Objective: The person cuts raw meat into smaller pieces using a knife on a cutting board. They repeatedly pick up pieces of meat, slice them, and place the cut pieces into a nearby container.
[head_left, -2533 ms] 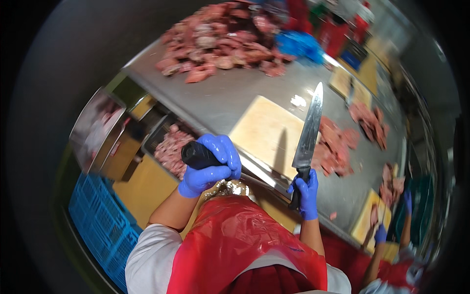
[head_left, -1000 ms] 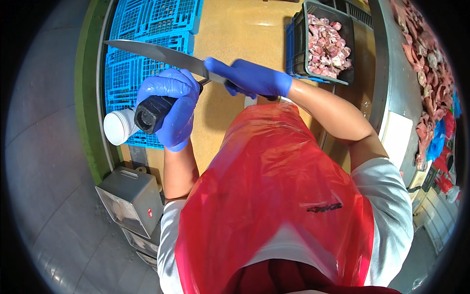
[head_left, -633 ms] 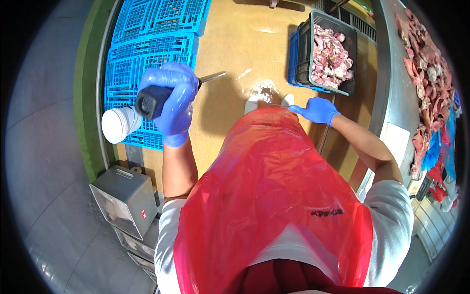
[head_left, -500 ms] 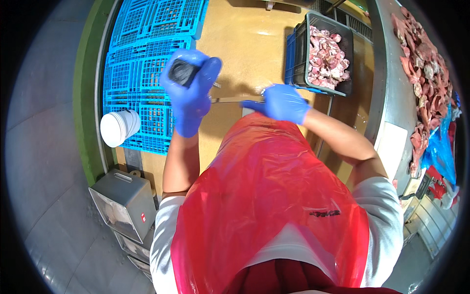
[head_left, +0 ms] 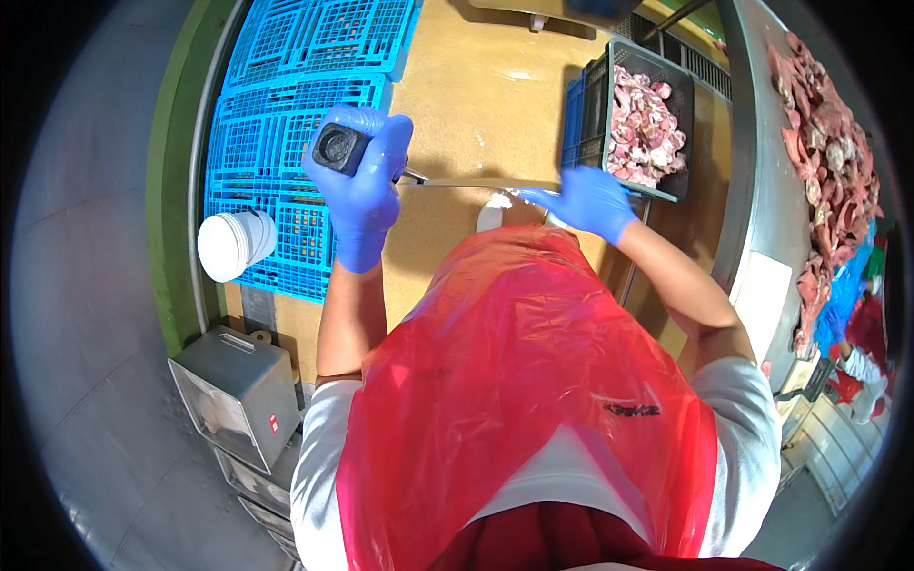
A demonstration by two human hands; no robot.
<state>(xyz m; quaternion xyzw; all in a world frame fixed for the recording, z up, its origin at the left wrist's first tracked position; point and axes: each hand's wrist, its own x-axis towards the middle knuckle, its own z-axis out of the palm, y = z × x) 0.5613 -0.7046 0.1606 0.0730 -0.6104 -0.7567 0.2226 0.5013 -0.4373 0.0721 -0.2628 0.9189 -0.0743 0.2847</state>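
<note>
My left hand (head_left: pixel 357 186), in a wet blue glove, is closed round the black handle (head_left: pixel 339 146) of a metal rod (head_left: pixel 416 176), its butt toward the camera. My right hand (head_left: pixel 590 205), also gloved, is farther right on a knife (head_left: pixel 462 182), whose thin blade lies sideways against or just beside the rod, reaching toward my left hand. The knife's handle is hidden under the right hand. My red plastic apron (head_left: pixel 519 362) is just below both hands.
Blue plastic pallets (head_left: pixel 305 48) lie left, with a white bucket (head_left: pixel 221 249). Stainless boxes (head_left: pixel 233 381) stand lower left. A dark crate (head_left: pixel 681 198) of pale meat pieces (head_left: pixel 647 124) stands upper right. The steel table (head_left: pixel 738 143) at right holds piled meat (head_left: pixel 828 171); another person's gloved hand (head_left: pixel 836 324) is beyond.
The view has turned from the table to the floor since the oldest frame. My right hand has moved right with the knife since a second ago; my left has shifted right and upward.
</note>
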